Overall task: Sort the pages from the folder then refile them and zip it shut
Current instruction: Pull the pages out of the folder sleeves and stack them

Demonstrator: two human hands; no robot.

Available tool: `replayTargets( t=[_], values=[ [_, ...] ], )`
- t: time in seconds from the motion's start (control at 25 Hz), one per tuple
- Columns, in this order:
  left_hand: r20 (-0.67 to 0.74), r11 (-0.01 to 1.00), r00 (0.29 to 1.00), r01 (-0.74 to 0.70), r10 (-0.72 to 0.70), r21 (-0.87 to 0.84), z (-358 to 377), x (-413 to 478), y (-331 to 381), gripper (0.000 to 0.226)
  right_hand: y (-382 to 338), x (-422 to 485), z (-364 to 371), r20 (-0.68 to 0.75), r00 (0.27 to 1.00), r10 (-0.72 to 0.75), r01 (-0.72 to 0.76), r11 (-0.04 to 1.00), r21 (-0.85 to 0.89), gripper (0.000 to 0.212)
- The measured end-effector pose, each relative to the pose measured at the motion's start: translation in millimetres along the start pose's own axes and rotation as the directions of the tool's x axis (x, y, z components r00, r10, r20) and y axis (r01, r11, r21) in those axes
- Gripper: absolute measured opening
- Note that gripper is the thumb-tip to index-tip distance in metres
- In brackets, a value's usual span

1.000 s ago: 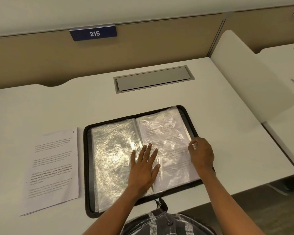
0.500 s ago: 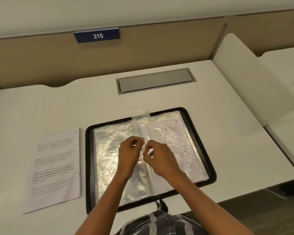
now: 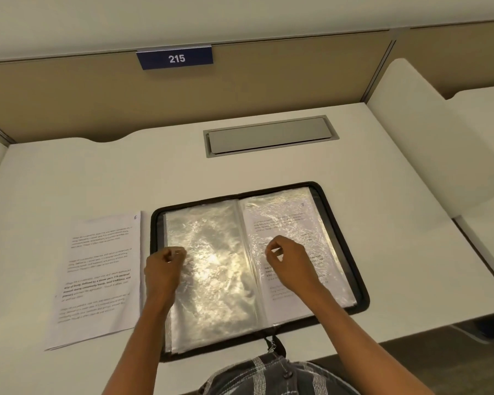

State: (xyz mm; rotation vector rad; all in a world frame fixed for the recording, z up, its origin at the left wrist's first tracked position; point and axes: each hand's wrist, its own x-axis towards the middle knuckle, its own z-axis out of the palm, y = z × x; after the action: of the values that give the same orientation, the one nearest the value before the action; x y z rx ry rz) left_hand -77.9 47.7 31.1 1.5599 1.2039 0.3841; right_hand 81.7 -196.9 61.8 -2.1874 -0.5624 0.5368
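Observation:
A black zip folder (image 3: 361, 301) lies open on the white desk (image 3: 69, 181). Its left side shows an empty, crinkled plastic sleeve (image 3: 217, 280), lying flat. The right side shows a printed page (image 3: 300, 220) inside a sleeve. My left hand (image 3: 166, 262) is at the left edge of the empty sleeve, fingertips pinched on it. Over the right-hand page hovers my right hand (image 3: 287, 259), its fingers curled with nothing visible in them. A stack of loose printed pages (image 3: 97, 280), the top one marked 6, lies left of the folder. The zip pull (image 3: 273, 344) hangs at the front edge.
A grey cable hatch (image 3: 270, 136) is set into the desk behind the folder. A tan partition with a blue 215 label (image 3: 176, 58) closes the back. A white side divider (image 3: 428, 132) stands at the right. The desk's front edge runs just below the folder.
A plastic sleeve that both hands held upright at the spine has been turned over to the left and lies flat. My hands moved apart, left to the left edge, right over the right page.

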Motion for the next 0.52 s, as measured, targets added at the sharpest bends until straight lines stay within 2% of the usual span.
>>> replayTargets(
  t=[0.12, 0.2, 0.32, 0.52],
  values=[
    [-0.033, 0.987, 0.999, -0.033, 0.039, 0.159, -11, 9, -6, 0.005, 28, 2, -6, -0.072, 0.997, 0.035, -0.040, 0.997, -0.067, 0.009],
    [-0.055, 0.974, 0.997, -0.049, 0.062, 0.222, -14, 12, -5, 0.007, 44, 2, -8, -0.126, 0.991, 0.046, -0.062, 0.990, -0.124, 0.010],
    [-0.064, 0.947, 0.992, -0.087, 0.112, 0.310, -13, 9, -1, 0.007, 66, 3, -12, -0.196, 0.977, 0.078, -0.124, 0.965, -0.233, 0.030],
    [-0.087, 0.942, 0.989, -0.082, 0.117, 0.326, -6, 4, -8, 0.026, 86, -1, -19, -0.237, 0.963, 0.127, -0.217, 0.887, -0.407, 0.044]
  ],
)
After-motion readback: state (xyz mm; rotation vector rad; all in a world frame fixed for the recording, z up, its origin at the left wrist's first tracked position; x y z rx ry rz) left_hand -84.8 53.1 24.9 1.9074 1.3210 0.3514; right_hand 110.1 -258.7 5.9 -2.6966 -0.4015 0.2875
